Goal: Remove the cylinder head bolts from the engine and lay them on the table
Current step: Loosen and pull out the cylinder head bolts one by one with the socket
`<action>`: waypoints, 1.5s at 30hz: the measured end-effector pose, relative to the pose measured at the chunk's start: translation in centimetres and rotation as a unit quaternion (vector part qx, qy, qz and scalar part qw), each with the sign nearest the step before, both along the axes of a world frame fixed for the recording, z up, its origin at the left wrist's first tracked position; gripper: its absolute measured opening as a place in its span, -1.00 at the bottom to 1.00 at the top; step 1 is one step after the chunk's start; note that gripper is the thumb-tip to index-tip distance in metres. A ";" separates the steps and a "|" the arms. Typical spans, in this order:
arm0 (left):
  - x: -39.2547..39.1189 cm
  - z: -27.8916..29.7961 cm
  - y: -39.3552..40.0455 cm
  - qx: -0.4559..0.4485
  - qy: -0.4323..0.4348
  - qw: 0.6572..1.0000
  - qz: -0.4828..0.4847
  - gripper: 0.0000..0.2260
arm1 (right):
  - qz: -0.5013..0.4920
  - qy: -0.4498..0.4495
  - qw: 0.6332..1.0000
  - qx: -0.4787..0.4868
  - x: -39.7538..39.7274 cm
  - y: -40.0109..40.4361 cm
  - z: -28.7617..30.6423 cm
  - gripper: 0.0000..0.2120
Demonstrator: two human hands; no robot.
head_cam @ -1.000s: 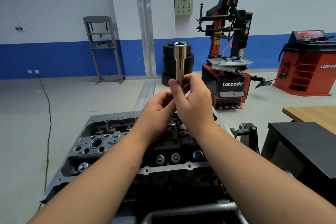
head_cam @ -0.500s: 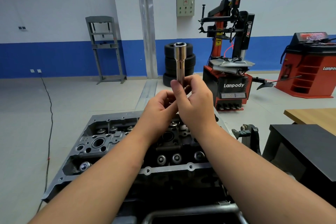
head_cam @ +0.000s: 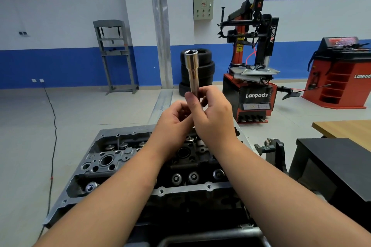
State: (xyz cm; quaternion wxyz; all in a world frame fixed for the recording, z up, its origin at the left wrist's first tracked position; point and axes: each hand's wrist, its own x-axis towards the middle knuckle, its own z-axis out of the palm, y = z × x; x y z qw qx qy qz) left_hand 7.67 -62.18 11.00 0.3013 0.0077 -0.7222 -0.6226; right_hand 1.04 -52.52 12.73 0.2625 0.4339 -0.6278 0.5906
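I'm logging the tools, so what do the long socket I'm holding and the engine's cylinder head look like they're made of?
Long socket: polished, probably chromed steel, mirror-bright with reflections. Cylinder head: dull grey cast metal, likely aluminium, with a matte, rough surface.

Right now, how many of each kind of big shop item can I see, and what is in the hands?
Tyre stacks: 1
Red machines: 2
Grey frames: 1
Engines: 1
Sockets, held by both hands: 1
Total: 6
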 end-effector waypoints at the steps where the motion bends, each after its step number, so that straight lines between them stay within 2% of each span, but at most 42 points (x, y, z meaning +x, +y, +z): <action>1: 0.0 0.0 0.0 0.009 0.000 1.000 -0.004 -0.93 | -0.001 0.004 1.000 0.005 0.0 -0.1 0.0 -0.77; 5: 0.2 0.1 0.2 0.022 -0.013 0.998 -0.049 -0.77 | -0.008 -0.002 0.999 0.032 0.0 -0.2 -0.2 -0.67; 10: 0.1 0.0 -0.1 -0.028 -0.020 0.999 -0.016 -0.80 | 0.017 -0.030 0.999 0.003 0.1 0.0 0.0 -0.77; 14: -0.2 -0.1 -0.2 0.010 -0.007 1.000 -0.001 -0.93 | -0.001 -0.023 1.000 -0.021 -0.1 0.0 0.1 -0.82; 19: 0.2 0.1 0.1 0.005 -0.024 0.998 -0.055 -0.76 | -0.003 -0.027 1.000 -0.003 0.0 -0.1 0.0 -0.68; 25: -0.1 0.0 -0.1 -0.009 -0.019 1.000 -0.018 -0.81 | 0.012 -0.032 0.999 -0.004 0.2 0.0 0.1 -0.73; 29: -0.2 -0.1 -0.1 0.014 -0.011 1.000 0.003 -0.75 | -0.018 -0.016 1.000 -0.014 0.0 0.0 0.0 -0.78; 34: 0.2 0.1 0.2 0.002 -0.023 0.998 -0.054 -0.71 | -0.009 -0.025 1.000 0.005 0.1 -0.1 0.0 -0.68; 42: 0.1 0.1 0.0 0.012 -0.010 1.000 -0.013 -0.93 | 0.005 -0.018 1.000 0.004 0.2 0.1 0.1 -0.76; 45: 0.1 0.2 0.1 0.026 -0.007 0.999 -0.021 -0.86 | -0.002 -0.010 1.000 -0.012 0.1 0.0 0.1 -0.77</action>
